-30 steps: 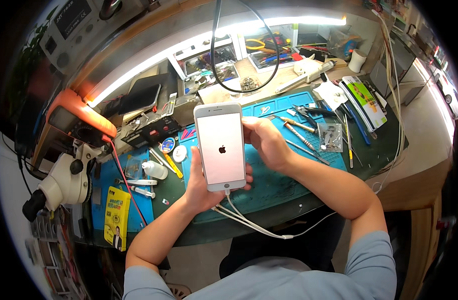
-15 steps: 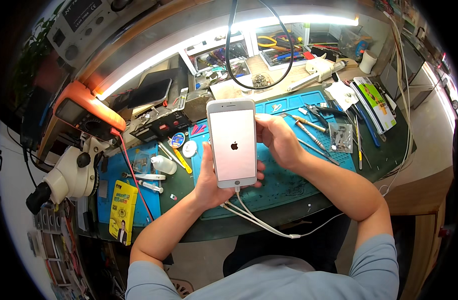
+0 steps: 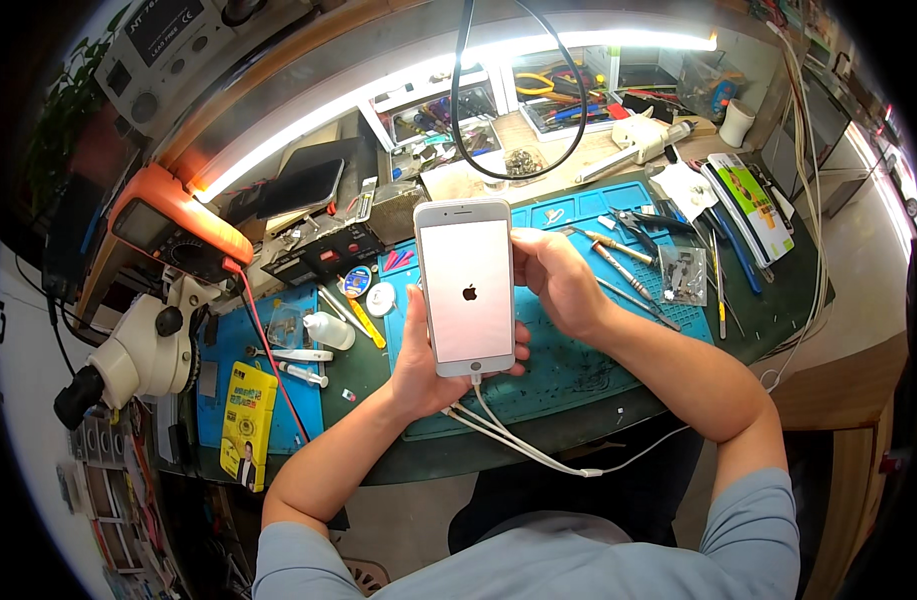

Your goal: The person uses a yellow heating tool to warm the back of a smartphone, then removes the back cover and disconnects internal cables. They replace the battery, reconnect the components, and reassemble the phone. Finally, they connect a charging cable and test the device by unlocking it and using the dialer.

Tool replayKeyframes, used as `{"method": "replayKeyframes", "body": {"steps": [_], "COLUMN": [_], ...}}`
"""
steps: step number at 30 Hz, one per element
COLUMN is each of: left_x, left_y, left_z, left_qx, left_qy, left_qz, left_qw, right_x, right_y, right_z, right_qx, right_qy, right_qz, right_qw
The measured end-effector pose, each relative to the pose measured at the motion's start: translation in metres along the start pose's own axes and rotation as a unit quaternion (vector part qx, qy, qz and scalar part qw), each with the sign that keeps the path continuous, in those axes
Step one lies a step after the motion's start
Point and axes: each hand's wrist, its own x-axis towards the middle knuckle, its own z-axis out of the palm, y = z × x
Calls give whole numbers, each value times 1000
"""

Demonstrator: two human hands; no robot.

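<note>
A white smartphone (image 3: 468, 330) stands upright above the bench, its lit pale screen showing a small dark logo. My left hand (image 3: 418, 365) is wrapped round its lower left side, with fingertips showing past the lower right edge. At the upper right edge, my right hand (image 3: 563, 285) grips the phone too; some of its fingers are hidden behind it. A white charging cable (image 3: 490, 412) is plugged into the bottom of the phone. It joins other white leads at a splitter below, and one thin lead runs off to the right.
Under the phone lies a blue work mat (image 3: 568, 375). Tweezers, pliers and a bag of small parts (image 3: 683, 276) lie to the right. Leftward are an orange multimeter (image 3: 178, 225), a microscope (image 3: 143, 345), a yellow box (image 3: 246, 420) and a bottle (image 3: 328, 330). A black cable loop (image 3: 458, 110) hangs ahead.
</note>
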Motion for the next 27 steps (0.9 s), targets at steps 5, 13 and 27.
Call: {"method": "replayKeyframes", "body": {"steps": [5,13,27], "left_x": [0,0,-1], "left_y": [0,1,0], "left_z": [-1,1,0], "left_qx": [2,11,-7], "left_qy": [1,13,10], "left_qz": [-1,-3,-7], "left_qw": [1000,1000,1000], "right_x": [0,-1,0], "right_y": [0,-2,-1], "right_z": [0,1,-1], "right_qx": [2,-4,-3], "right_qy": [-14,-7,-7], "right_qz": [-10,-8,-3], "right_qw": [1000,1000,1000]}}
